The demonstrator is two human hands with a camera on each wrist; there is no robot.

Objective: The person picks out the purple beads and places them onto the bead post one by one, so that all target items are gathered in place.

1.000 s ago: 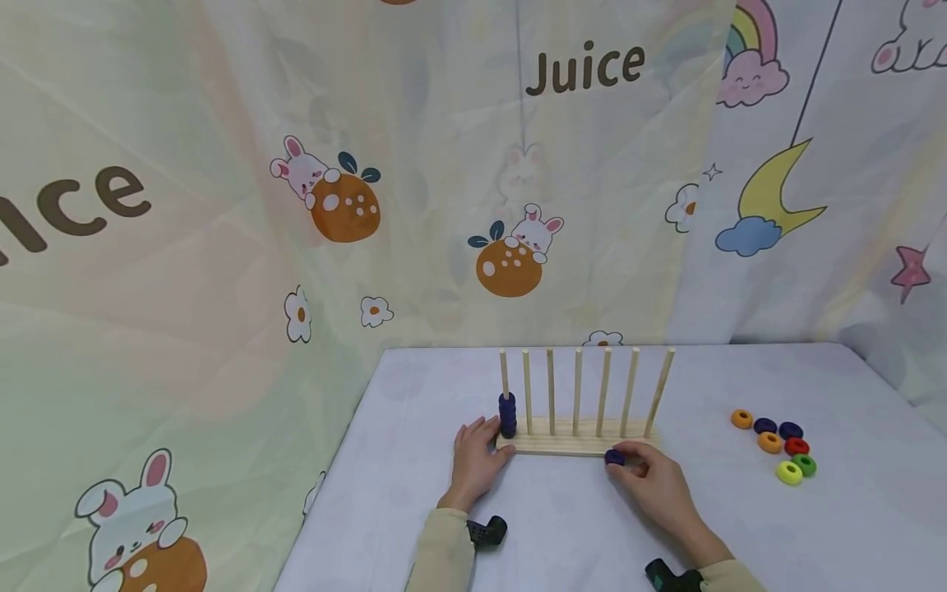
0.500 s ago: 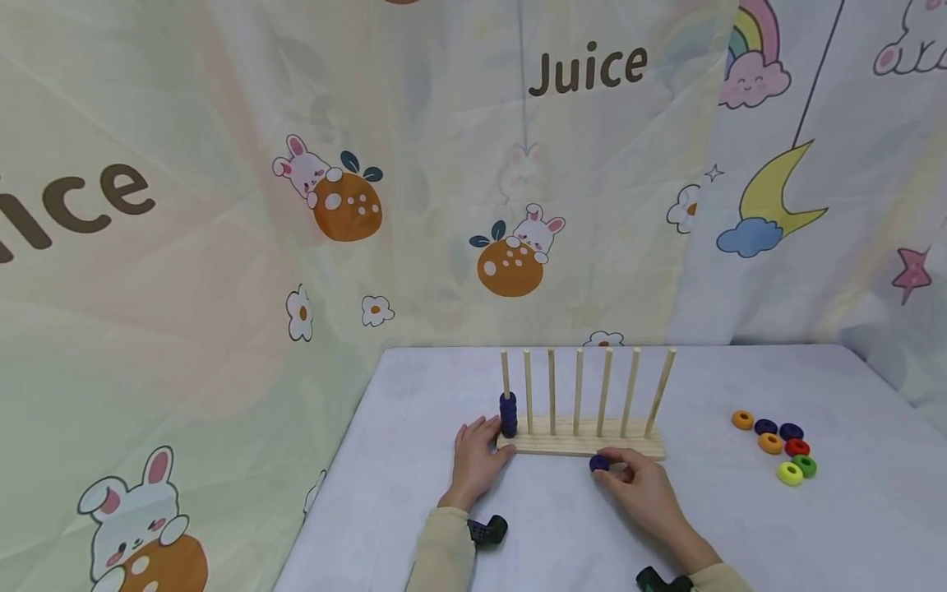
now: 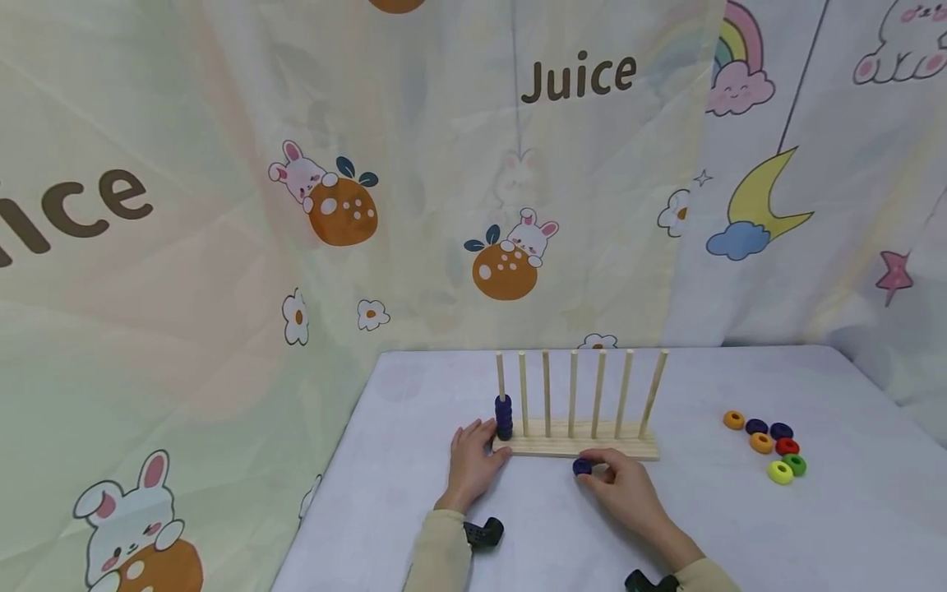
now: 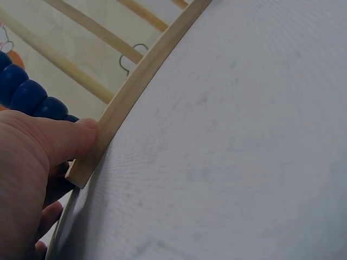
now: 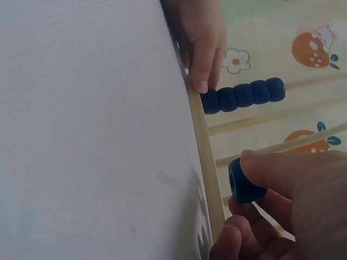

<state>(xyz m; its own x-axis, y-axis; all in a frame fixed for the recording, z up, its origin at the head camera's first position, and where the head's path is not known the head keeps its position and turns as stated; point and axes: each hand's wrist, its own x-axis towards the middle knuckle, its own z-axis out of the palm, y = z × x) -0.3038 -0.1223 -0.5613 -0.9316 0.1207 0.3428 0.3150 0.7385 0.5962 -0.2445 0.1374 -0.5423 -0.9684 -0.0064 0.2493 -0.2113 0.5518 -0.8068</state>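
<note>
A wooden peg rack [image 3: 577,446] with a row of several upright pegs stands on the white table. Dark blue beads [image 3: 503,418] are stacked on its leftmost peg; the right wrist view shows this blue stack [image 5: 244,95] too. My left hand [image 3: 472,464] holds the left end of the base, its thumb [image 4: 76,140] on the front edge near the lowest bead. In front of the rack, right of its middle, my right hand [image 3: 629,495] pinches a single dark blue bead [image 5: 245,183] between thumb and fingers. The bead's hole faces sideways in the right wrist view.
To the right lie loose beads: orange [image 3: 733,420], blue [image 3: 781,432], red [image 3: 787,446], green [image 3: 795,464] and yellow [image 3: 780,472]. A printed cloth [image 3: 429,164] hangs behind the table's far edge. Each wrist carries a black camera, such as the left camera [image 3: 484,534].
My right hand has moved left along the front of the rack with the blue bead pinched. The left hand keeps its hold on the base. The head view has shifted slightly.
</note>
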